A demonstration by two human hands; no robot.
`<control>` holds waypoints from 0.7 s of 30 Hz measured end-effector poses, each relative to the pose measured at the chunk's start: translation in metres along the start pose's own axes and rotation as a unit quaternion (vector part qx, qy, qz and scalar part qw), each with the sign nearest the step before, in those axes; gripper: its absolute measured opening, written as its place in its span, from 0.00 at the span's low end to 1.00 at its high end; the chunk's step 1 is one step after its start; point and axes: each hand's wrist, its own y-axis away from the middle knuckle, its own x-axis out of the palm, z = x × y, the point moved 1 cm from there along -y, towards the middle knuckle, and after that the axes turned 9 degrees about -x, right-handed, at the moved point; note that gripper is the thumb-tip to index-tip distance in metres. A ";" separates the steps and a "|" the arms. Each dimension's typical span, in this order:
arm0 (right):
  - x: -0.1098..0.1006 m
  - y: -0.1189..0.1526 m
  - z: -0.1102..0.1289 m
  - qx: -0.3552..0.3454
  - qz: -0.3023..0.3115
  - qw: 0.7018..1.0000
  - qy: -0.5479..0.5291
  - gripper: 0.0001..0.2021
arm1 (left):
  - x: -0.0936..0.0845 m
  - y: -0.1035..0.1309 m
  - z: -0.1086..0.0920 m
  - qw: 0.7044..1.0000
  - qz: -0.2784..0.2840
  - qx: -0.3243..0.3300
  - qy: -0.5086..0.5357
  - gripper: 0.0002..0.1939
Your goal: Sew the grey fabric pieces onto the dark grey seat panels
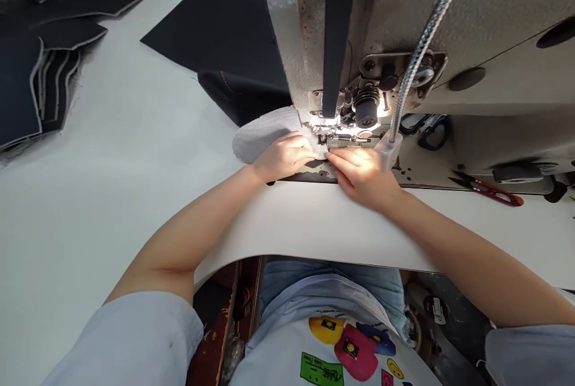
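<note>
A grey, finely woven fabric piece (263, 134) with a rounded left end lies under the presser foot (322, 138) of a sewing machine (309, 45). My left hand (287, 155) rests over the fabric's front part, its fingers curled together at the edge. Close by on the right, my right hand (362, 173) has its thumb and fingers drawn together at the fabric's right corner, just in front of the foot. Black material with red stitching (229, 90) lies behind the grey piece, partly hidden by the machine head.
A black sheet (215, 30) and stacked black cut pieces (22, 81) lie on the white table (135, 158). A flexible metal lamp neck (426, 36) hangs before the machine. Red-handled thread snips (492, 190) and black-handled scissors (433, 131) lie to the right.
</note>
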 end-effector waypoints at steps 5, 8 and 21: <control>0.006 -0.006 0.009 0.002 0.022 1.000 0.005 0.18 | -0.001 -0.002 0.003 0.999 0.011 0.041 -0.025 0.17; 0.007 -0.006 0.011 0.016 0.030 0.999 0.014 0.20 | -0.004 -0.008 0.007 0.998 0.010 0.063 -0.019 0.16; 0.011 -0.013 0.013 0.032 0.046 0.998 0.041 0.21 | -0.002 -0.034 0.042 0.999 0.033 0.038 0.007 0.18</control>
